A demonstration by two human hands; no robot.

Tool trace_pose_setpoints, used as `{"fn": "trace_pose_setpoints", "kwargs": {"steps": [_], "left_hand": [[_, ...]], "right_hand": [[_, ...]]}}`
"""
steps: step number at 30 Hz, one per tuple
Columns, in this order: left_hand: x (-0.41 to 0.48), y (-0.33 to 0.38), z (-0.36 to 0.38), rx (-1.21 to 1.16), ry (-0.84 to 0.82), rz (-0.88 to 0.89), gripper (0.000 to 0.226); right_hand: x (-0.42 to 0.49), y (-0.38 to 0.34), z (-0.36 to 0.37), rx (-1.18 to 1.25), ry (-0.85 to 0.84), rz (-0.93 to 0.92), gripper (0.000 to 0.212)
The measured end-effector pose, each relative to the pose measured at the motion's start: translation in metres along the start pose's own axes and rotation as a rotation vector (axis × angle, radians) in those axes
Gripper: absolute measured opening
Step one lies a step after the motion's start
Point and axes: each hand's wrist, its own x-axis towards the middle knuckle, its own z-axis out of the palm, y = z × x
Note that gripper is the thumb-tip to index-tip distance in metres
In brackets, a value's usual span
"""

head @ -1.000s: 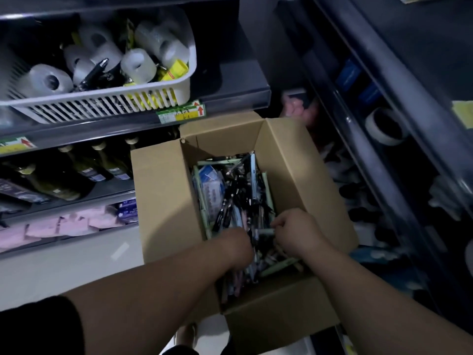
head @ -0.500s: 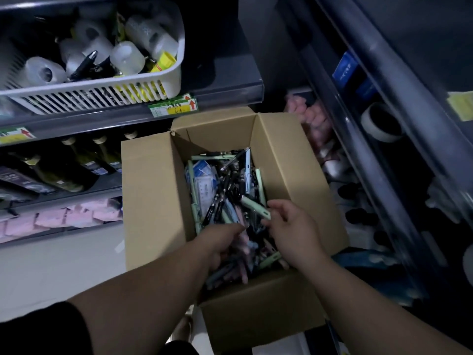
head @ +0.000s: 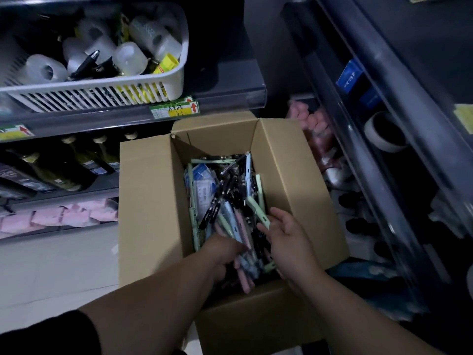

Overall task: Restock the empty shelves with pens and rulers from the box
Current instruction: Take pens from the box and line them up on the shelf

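Observation:
An open cardboard box [head: 151, 201] stands on the floor between two shelf units. Inside lies a heap of pens [head: 230, 190], black, pale green, pink and blue, with packaged items along its left side. Both my hands are down in the box. My left hand [head: 225, 254] grips a bundle of pens [head: 244, 267], pink and blue ones sticking out past my fingers. My right hand [head: 286, 239] pinches a pale green pen [head: 257, 208] at its lower end, the pen pointing up and left over the heap.
A white slotted basket [head: 102, 93] with tape rolls and a black pen sits on the upper left shelf. Bottles [head: 64, 170] lie on the shelf below, pink packs [head: 76, 213] under those. The right shelf unit [head: 384, 124] holds a tape roll and blue packs.
My right hand has lifted a pale green pen out of the heap. My left hand has dug in and closed round a bundle of pens. The view has shifted slightly.

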Motion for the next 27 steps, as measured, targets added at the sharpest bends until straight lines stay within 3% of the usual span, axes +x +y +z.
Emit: {"fn": "trace_pose_setpoints", "kwargs": {"steps": [4,10,18,21,24,27], "left_hand": [[0.0,0.003,0.001,-0.178,0.003,0.076,0.021],[0.011,0.006,-0.009,-0.124,0.063,0.144,0.042],[0.026,0.011,-0.01,-0.191,0.076,0.11,0.027],[0.026,0.013,-0.009,-0.255,0.039,0.034,0.018],[0.027,0.015,-0.009,-0.26,0.01,0.0,0.034],[0.02,0.018,-0.014,-0.226,-0.027,-0.035,0.031]], "right_hand": [[0.003,0.004,0.006,0.0,-0.028,0.047,0.043],[0.016,0.011,0.015,-0.087,-0.052,0.148,0.053],[0.05,0.005,0.044,-0.561,-0.084,0.255,0.054],[0.055,0.002,0.046,-0.427,-0.102,0.293,0.042],[0.055,0.003,0.043,-0.32,-0.133,0.316,0.022],[0.052,0.003,0.039,-0.251,-0.202,0.349,0.015]]}}
